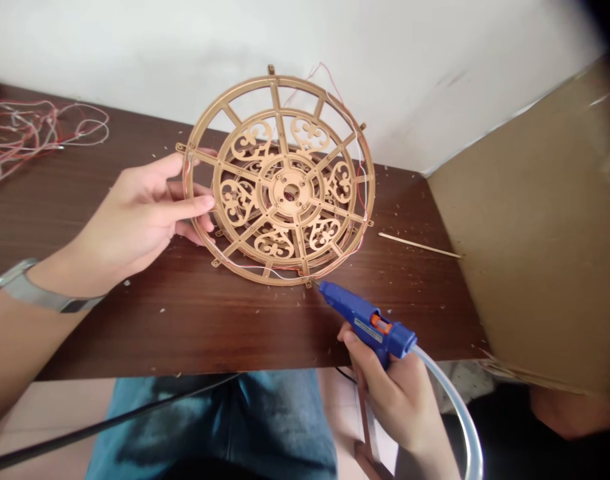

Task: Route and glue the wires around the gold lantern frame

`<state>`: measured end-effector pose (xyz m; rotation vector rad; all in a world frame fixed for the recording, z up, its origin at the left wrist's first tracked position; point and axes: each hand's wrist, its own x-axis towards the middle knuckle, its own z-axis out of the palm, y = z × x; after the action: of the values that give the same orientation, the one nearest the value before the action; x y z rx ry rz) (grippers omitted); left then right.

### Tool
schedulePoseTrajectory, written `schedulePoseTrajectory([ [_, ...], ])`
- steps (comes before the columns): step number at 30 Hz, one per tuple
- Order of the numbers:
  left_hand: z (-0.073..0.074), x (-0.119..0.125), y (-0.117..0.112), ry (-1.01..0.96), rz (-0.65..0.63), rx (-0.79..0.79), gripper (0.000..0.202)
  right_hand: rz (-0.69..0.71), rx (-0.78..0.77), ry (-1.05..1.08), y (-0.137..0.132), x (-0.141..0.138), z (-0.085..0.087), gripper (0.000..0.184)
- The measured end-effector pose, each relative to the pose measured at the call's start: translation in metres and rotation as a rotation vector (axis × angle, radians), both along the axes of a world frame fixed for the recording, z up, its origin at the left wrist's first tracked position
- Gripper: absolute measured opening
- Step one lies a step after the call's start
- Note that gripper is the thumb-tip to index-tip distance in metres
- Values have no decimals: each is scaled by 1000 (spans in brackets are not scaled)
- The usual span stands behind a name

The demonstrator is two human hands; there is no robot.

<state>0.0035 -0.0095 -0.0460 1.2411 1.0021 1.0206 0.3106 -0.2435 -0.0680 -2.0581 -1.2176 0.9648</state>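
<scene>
My left hand (155, 207) grips the left rim of a round gold openwork frame (291, 183), thumb in front and fingers behind. The frame is tilted up off the table, with scroll ornaments between its spokes. Thin red and white wires (362, 193) run along its outer ring, and a loop stands out past the top right. In my right hand (395, 393) is a blue hot glue gun (359, 313), my fingers wrapped round its handle. Its nozzle meets the frame's lower rim or sits very close; I cannot tell which. A long clear glue stick (459, 407) curves from its back.
The frame is above a dark wooden table (209, 327) strewn with small scraps. Tangled red and white wires (35, 133) lie at the far left. A thin wooden stick (419, 245) rests on the right, beside a cardboard sheet (539, 233). A black cable (109, 421) crosses below the table edge.
</scene>
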Motion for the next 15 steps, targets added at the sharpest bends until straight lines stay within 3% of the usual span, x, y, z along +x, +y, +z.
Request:
schedulePoseTrajectory([
  [7, 0, -1, 1, -1, -5, 9, 43, 9, 29, -8, 2, -4, 3, 50],
  [12, 2, -1, 1, 22, -11, -3, 19, -7, 54, -41, 3, -4, 5, 51],
  [15, 2, -1, 1, 17, -8, 1, 19, 2, 63, -46, 0, -1, 2, 48],
])
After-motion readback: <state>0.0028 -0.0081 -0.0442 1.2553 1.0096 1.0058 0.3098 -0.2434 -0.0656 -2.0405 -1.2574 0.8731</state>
